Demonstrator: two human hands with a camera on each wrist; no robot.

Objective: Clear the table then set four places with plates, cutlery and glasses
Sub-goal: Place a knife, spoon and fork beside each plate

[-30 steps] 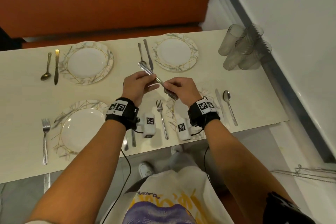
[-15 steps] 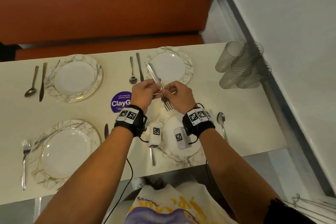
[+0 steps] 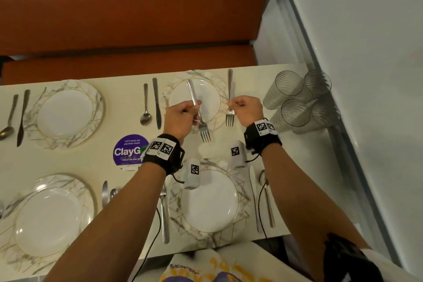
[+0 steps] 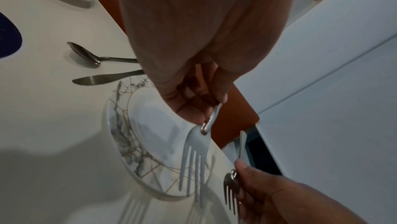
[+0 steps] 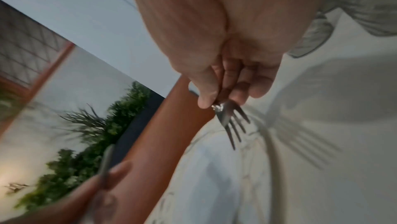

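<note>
Hands each pinch a fork, mid-frame over far plate; likely next: lay forks beside plates.

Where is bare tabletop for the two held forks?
Free: the strip between the far right plate and glasses, under the right hand's fork. Crowded: that plate's left, where spoon and knife lie.

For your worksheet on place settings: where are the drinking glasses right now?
In the head view, four glasses stand clustered at the table's far right corner against the wall, just right of the right hand.
</note>
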